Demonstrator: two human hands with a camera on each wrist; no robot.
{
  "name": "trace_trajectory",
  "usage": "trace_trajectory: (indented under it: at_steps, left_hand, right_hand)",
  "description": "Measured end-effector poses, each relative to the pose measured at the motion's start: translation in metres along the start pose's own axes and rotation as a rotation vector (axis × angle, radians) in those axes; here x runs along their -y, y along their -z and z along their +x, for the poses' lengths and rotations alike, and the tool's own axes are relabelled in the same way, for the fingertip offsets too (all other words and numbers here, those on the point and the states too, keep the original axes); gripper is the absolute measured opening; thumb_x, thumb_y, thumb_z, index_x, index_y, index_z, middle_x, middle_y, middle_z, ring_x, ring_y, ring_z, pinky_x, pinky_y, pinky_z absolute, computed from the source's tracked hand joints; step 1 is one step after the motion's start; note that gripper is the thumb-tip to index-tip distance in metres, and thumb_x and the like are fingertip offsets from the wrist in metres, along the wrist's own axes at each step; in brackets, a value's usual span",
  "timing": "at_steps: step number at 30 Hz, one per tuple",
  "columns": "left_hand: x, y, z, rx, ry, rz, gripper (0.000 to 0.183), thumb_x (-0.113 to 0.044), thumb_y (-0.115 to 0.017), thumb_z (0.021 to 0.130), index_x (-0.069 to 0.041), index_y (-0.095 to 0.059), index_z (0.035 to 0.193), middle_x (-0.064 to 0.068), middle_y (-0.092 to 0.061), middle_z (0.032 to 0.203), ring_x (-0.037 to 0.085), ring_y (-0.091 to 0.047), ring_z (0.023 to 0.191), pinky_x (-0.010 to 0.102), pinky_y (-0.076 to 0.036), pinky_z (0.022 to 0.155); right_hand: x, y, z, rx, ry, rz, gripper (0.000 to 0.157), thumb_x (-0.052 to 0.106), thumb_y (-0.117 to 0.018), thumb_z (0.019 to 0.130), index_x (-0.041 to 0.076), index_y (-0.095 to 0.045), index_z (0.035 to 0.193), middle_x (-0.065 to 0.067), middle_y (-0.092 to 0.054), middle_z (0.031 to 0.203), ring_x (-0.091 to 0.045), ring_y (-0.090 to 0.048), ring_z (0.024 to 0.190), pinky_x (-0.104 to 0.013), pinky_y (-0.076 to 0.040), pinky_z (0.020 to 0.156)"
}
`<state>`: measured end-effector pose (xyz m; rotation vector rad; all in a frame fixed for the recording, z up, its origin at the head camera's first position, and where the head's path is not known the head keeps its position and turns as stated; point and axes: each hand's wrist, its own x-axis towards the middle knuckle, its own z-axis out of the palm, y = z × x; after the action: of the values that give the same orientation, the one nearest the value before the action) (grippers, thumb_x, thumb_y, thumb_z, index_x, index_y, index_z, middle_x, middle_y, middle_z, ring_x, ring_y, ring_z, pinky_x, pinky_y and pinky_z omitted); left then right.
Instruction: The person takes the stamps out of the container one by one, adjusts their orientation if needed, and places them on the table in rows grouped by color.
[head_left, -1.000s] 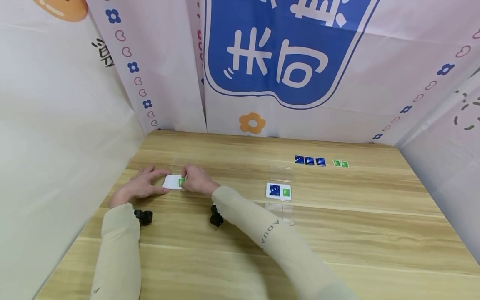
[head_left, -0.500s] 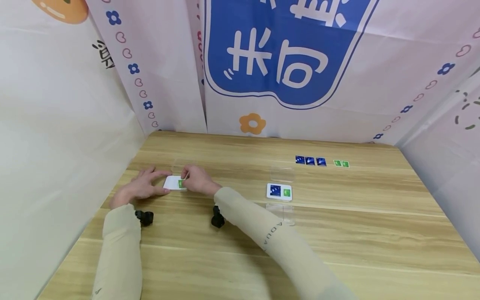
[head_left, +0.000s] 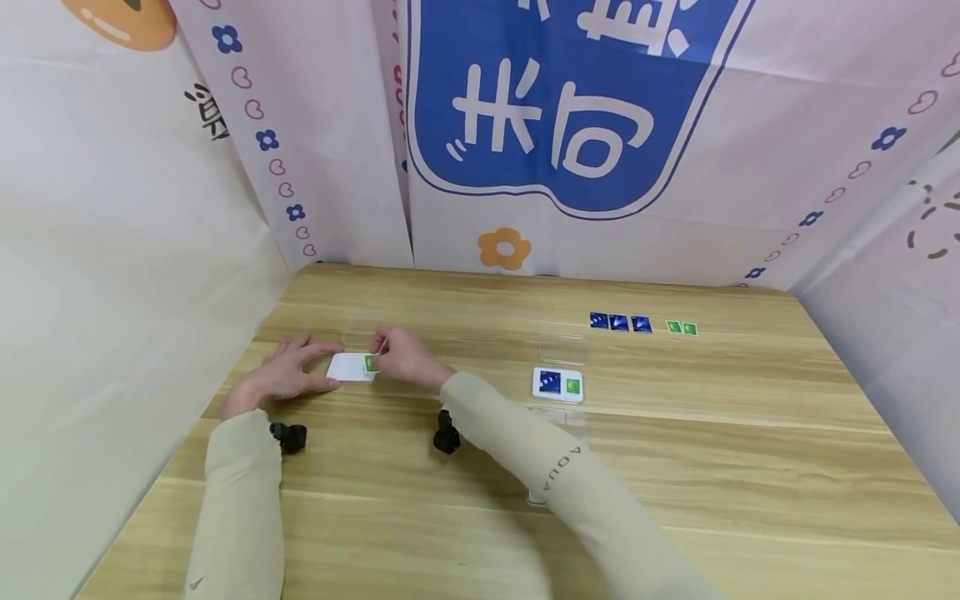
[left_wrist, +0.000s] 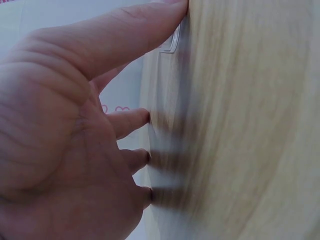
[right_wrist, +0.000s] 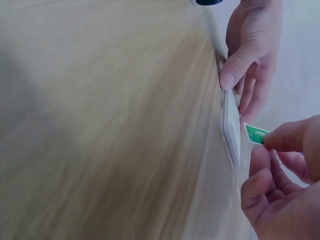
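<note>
Right fingers (right_wrist: 287,136) pinch a green sticker (right_wrist: 255,134), the sleeve (head_left: 573,492) reading "AQUA".

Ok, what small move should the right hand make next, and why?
Probably lower the small green piece onto the right end of the white card: the right hand pinches it there, the left hand touches the card's left end, and the other card bears a green square toward its right end.

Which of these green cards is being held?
The green card pinched in the right hand. Two other green cards lie on the table, another on a white slab beside a blue card.
</note>
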<state>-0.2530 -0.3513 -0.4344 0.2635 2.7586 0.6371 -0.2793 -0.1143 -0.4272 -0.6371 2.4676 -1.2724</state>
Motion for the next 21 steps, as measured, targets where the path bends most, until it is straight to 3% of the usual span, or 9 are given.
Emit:
trace_trajectory:
  at_steps: [14, 21]
  left_hand:
    - [-0.005, -0.001, 0.001, -0.006, -0.014, -0.028, 0.067, -0.045, -0.07, 0.087, -0.017, -0.045, 0.143, 0.041, -0.005, 0.155, 0.072, 0.001, 0.135, 0.086, -0.006, 0.096]
    - [-0.001, -0.001, -0.001, -0.013, -0.022, 0.015, 0.07, -0.049, -0.069, 0.087, -0.018, -0.045, 0.144, 0.04, -0.007, 0.156, 0.071, 0.0, 0.136, 0.085, -0.008, 0.097]
  right_hand:
    - [-0.006, 0.018, -0.008, 0.032, -0.008, 0.002, 0.01, 0.003, -0.064, 0.089, 0.011, -0.059, 0.093, -0.002, -0.063, 0.086, -0.01, -0.057, 0.07, -0.02, -0.05, 0.058]
    - [-0.011, 0.032, -0.014, 0.041, 0.0, -0.013, 0.01, 0.004, -0.063, 0.089, 0.01, -0.06, 0.097, -0.002, -0.064, 0.088, -0.01, -0.057, 0.073, -0.02, -0.051, 0.06]
